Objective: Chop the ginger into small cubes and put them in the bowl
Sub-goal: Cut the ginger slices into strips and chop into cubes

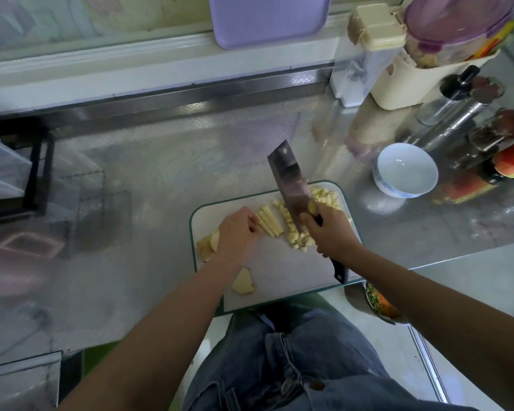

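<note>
Cleaver (291,185) is gripped at the handle by the right hand (330,232), fingers clenched around it, blade tilted over the cutting board (279,271). Ginger sticks (269,221) are pinned at their near end by the left hand (239,232), fingers curled down onto them. Cubed ginger (297,232) is piled on the board beside the blade. Uncut ginger pieces (243,281) are left at the board's near-left. Bowl (405,170) is set on the counter, apart from the board on its right, empty.

From my remote seat: both forearms bare, no sleeves; blue denim jeans (294,360) with a metal button and rivet
</note>
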Available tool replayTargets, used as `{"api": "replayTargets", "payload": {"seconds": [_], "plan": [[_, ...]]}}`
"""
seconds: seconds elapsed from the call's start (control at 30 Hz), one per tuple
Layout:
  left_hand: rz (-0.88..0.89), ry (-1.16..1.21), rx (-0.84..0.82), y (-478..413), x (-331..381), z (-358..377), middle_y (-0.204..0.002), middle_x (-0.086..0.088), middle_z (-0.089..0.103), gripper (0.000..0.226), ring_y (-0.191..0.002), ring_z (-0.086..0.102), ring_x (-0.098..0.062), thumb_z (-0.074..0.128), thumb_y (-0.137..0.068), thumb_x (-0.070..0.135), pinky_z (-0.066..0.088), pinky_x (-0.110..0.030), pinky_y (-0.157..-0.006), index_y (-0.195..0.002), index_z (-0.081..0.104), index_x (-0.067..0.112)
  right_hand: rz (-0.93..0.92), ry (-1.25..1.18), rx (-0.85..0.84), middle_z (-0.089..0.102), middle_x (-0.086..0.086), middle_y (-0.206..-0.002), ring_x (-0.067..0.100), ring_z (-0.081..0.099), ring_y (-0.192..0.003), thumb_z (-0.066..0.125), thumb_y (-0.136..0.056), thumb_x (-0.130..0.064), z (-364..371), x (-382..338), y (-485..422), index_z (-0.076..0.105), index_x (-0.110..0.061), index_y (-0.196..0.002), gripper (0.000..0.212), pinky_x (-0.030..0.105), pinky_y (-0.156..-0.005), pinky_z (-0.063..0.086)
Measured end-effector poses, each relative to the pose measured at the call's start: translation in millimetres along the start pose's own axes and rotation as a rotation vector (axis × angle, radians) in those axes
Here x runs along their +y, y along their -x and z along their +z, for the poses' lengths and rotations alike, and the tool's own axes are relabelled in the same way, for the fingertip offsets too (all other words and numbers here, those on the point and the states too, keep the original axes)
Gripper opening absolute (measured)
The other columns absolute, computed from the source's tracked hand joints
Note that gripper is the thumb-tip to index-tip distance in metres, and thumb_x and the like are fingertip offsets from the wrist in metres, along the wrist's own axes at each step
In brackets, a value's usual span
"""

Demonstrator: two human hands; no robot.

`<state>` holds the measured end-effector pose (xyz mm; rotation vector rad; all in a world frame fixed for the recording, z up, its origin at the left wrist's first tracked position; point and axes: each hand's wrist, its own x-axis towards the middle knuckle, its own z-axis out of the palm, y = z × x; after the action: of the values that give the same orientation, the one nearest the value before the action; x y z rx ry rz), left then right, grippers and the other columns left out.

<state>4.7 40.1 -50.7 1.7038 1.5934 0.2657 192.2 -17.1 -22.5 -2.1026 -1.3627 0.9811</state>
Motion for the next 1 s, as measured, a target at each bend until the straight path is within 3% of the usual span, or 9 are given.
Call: {"api": "replayTargets", "payload": {"seconds": [0.07,0.17,0.23,0.3,0.37,0.53,0.73,0.83,1.0], "plan": [[0.066,-0.08,-0.028,-2.6,5.0,2.8,-0.087,-0.003,0.066,0.014,-0.077,0.056,-0.015,0.061,-0.08,0.004,0.035,-0.016,-0.066,-0.091,0.062,0.013,0.008,-0.01,-0.006,0.053,0.004,-0.054,0.011,0.049,-0.03,0.052,-0.096,-0.028,0.2,4.8,1.8,0.051,-0.017,-0.079,0.02,0.023,-0.031,0.039],[0.214,-0.298,0.001,-4.0,9.3,-1.3,-0.098,-0.007,0.059,0.022,-0.092,0.056,-0.023,0.062,-0.077,0.006,0.042,-0.029,-0.077,-0.098,0.059,0.012,0.013,-0.039,0.01,0.05,0.002,-0.051,0.011,0.048,-0.029,0.052,-0.096,-0.031,-1.0,7.5,3.7,0.047,-0.022,-0.072,0.026,0.023,-0.031,0.039],[0.394,-0.538,-0.009,-7.5,9.9,-7.6,-0.123,-0.007,0.048,0.046,-0.114,0.046,-0.024,0.063,-0.075,0.006,0.038,-0.029,-0.087,-0.118,0.053,0.017,0.01,-0.045,0.02,0.051,0.002,-0.052,0.012,0.05,-0.03,0.05,-0.096,-0.033,-2.0,8.1,4.1,0.048,-0.02,-0.073,0.027,0.024,-0.03,0.04],[0.568,-0.747,-0.124,-13.0,14.7,-11.5,-0.15,-0.004,0.029,0.066,-0.138,0.028,-0.024,0.058,-0.081,0.008,0.029,-0.031,-0.106,-0.142,0.036,0.022,0.006,-0.034,0.018,0.051,0.002,-0.052,0.012,0.051,-0.031,0.05,-0.096,-0.033,-3.1,9.3,4.0,0.05,-0.016,-0.076,0.026,0.023,-0.03,0.041],[0.637,-0.848,-0.236,-17.4,21.7,-11.1,-0.158,-0.001,0.018,0.064,-0.146,0.015,-0.019,0.046,-0.089,0.01,0.017,-0.032,-0.115,-0.149,0.026,0.02,0.004,-0.017,0.012,0.052,0.001,-0.052,0.01,0.051,-0.031,0.052,-0.096,-0.033,-3.4,10.4,3.3,0.052,-0.016,-0.079,0.024,0.021,-0.031,0.04],[0.639,-0.882,-0.157,-17.7,18.5,-9.1,-0.142,-0.006,0.036,0.047,-0.128,0.039,-0.024,0.039,-0.093,0.01,0.027,-0.03,-0.106,-0.139,0.042,0.016,0.017,-0.01,-0.019,0.055,0.005,-0.057,0.013,0.052,-0.033,0.05,-0.096,-0.03,-0.8,10.0,2.0,0.055,-0.011,-0.084,0.023,0.027,-0.032,0.046],[0.578,-0.889,-0.113,-16.7,9.3,-7.9,-0.132,-0.007,0.041,0.04,-0.121,0.04,-0.024,0.047,-0.093,0.019,0.034,-0.032,-0.101,-0.133,0.045,0.013,-0.005,0.014,-0.072,0.054,0.005,-0.058,0.016,0.051,-0.035,0.05,-0.096,-0.027,4.7,1.3,1.9,0.051,-0.017,-0.077,0.022,0.026,-0.033,0.045],[0.459,-0.804,-0.104,-10.7,2.7,-10.6,-0.125,-0.009,0.046,0.043,-0.116,0.043,-0.024,0.056,-0.087,0.027,0.036,-0.031,-0.096,-0.125,0.048,0.01,-0.019,0.042,-0.098,0.053,0.003,-0.056,0.014,0.05,-0.036,0.05,-0.096,-0.026,6.9,-4.5,3.7,0.05,-0.016,-0.074,0.024,0.024,-0.033,0.043],[0.331,-0.663,-0.026,8.9,-10.8,-4.9,-0.117,-0.008,0.049,0.041,-0.106,0.047,-0.023,0.059,-0.085,0.036,0.039,-0.031,-0.087,-0.116,0.05,0.011,-0.084,0.16,-0.135,0.055,0.009,-0.063,0.024,0.051,-0.053,0.05,-0.096,-0.026,14.6,-12.1,8.5,0.053,-0.005,-0.079,0.027,0.032,-0.05,0.043]]}}
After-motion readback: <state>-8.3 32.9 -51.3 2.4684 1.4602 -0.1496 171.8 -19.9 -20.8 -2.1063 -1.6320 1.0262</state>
